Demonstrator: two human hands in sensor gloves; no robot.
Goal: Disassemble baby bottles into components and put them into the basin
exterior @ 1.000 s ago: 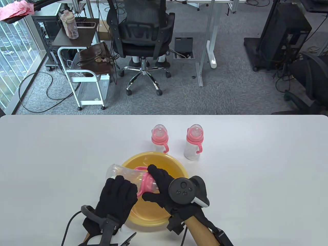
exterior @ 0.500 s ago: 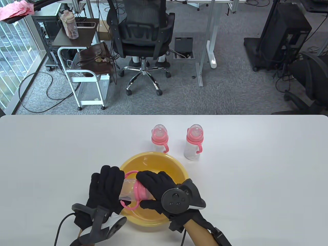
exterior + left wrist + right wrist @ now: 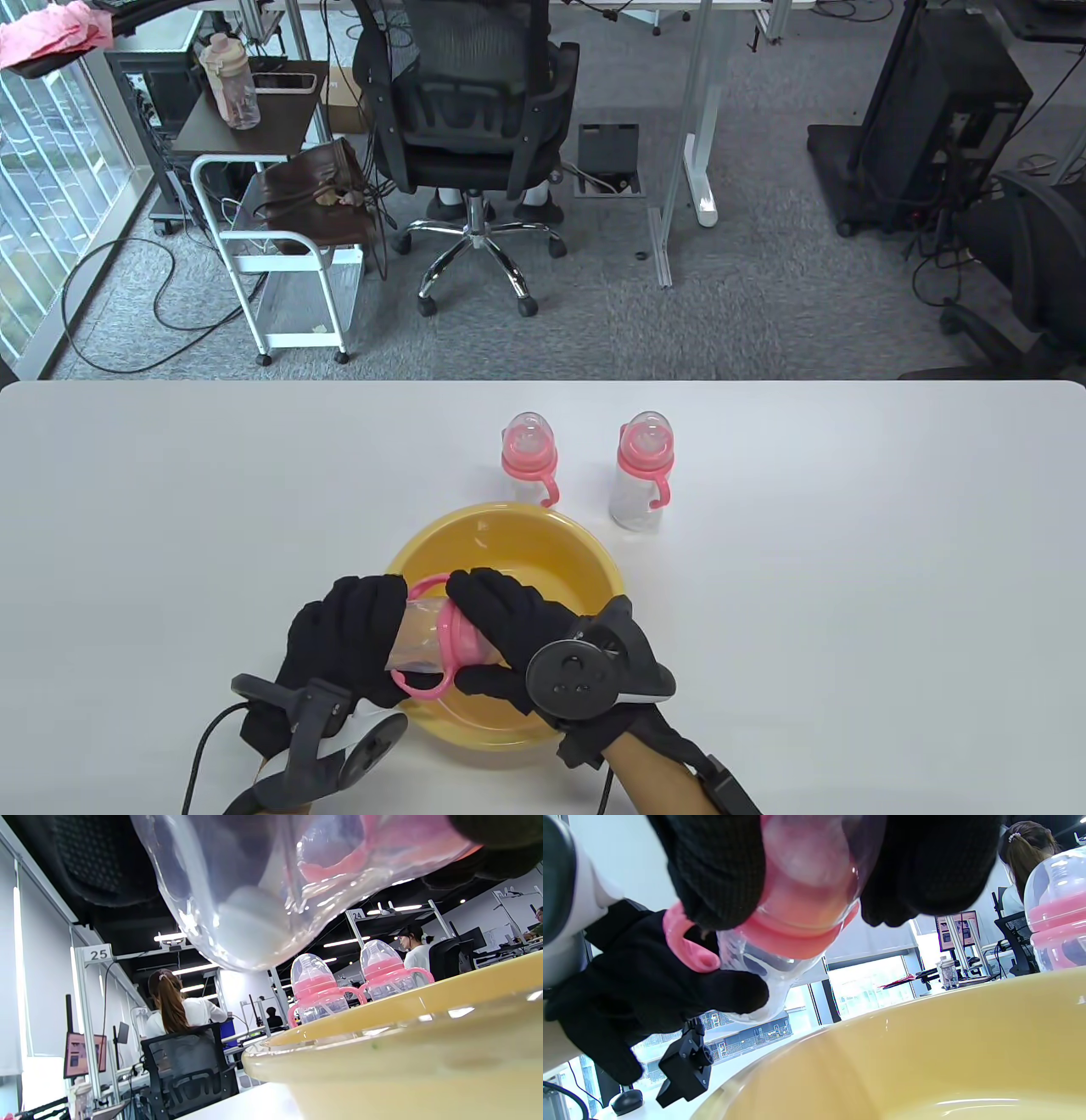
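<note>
A clear baby bottle (image 3: 420,635) with a pink collar and handles lies on its side over the left rim of the yellow basin (image 3: 560,535). My left hand (image 3: 356,632) grips its clear body (image 3: 254,899). My right hand (image 3: 501,628) is curled round its pink collar and cap end (image 3: 806,899). Two more baby bottles stand upright behind the basin, one on the left (image 3: 528,458) and one on the right (image 3: 642,475), both with clear caps and pink collars.
The white table (image 3: 848,552) stretches wide to the left and right of the basin. Past its far edge stand an office chair (image 3: 475,127) and a white cart (image 3: 280,255) on the carpet.
Both hands have drawn the bottle down and to the left, toward the basin's near left rim. The left hand has turned from over the bottle to wrapping its body from the left.
</note>
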